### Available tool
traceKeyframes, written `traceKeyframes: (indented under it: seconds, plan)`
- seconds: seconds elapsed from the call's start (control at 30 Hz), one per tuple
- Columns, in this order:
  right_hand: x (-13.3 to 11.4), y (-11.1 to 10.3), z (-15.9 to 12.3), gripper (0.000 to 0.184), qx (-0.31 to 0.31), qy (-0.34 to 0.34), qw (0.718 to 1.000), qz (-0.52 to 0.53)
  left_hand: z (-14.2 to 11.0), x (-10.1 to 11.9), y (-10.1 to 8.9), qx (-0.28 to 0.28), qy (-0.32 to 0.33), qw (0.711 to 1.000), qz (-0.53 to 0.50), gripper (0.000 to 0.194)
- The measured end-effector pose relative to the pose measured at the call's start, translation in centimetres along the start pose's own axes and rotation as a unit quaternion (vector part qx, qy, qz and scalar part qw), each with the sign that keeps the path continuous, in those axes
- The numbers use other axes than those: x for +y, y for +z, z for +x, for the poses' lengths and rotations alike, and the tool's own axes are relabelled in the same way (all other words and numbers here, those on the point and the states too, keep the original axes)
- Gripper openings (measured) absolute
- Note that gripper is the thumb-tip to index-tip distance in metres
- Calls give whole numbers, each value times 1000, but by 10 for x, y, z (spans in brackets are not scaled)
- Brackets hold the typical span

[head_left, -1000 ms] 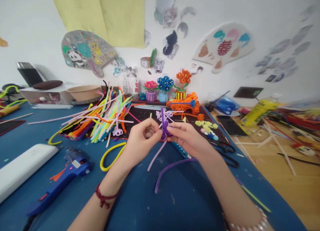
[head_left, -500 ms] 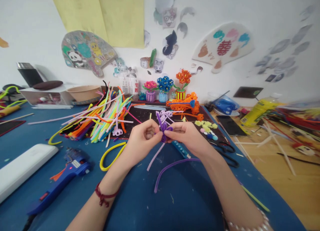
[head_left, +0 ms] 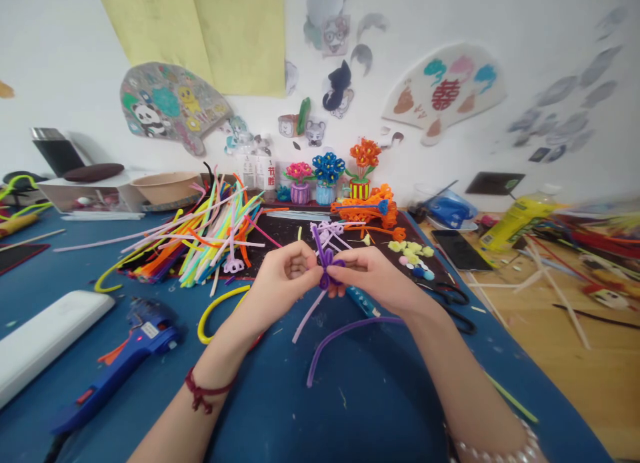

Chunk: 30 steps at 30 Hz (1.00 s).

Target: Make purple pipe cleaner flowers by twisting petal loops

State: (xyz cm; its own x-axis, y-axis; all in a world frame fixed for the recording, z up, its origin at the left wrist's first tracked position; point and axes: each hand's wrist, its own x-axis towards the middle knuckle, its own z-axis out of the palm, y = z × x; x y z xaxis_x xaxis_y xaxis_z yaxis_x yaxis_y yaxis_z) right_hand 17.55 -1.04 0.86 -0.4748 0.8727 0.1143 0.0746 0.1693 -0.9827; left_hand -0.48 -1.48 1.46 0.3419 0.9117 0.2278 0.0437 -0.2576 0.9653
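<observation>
Head view: both hands (head_left: 323, 276) pinch (apparently) purple loops (head_left: 327, 259).

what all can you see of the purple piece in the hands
The purple piece looks like fuzzy pipe cleaner, bent into small rounded loops, with a straight stem rising from them and leaning left. It is held above the blue table, pinched by the fingers of the left hand and right hand, which hide part of it.
</observation>
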Motion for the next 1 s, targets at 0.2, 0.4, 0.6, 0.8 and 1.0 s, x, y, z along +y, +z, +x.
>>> traceKeyframes:
  seconds: [0.2,0.4,0.6,0.8,1.0]
  plan:
    - [6,5,5,18,59,-39,997,-38,2,-6,-2,25,-28,999,3,16]
    - [14,13,7,15,164,-140,958,-189,1,-11,-3,34,-84,996,-5,25]
    - [15,17,7,13,176,-214,901,-335,2,-13,-3,54,-68,994,-60,19]
    - [17,18,7,15,187,-228,888,-353,3,-15,-3,68,-32,997,-29,18]
    - [12,17,7,18,167,-162,939,-254,2,-11,-4,59,-69,995,-44,23]
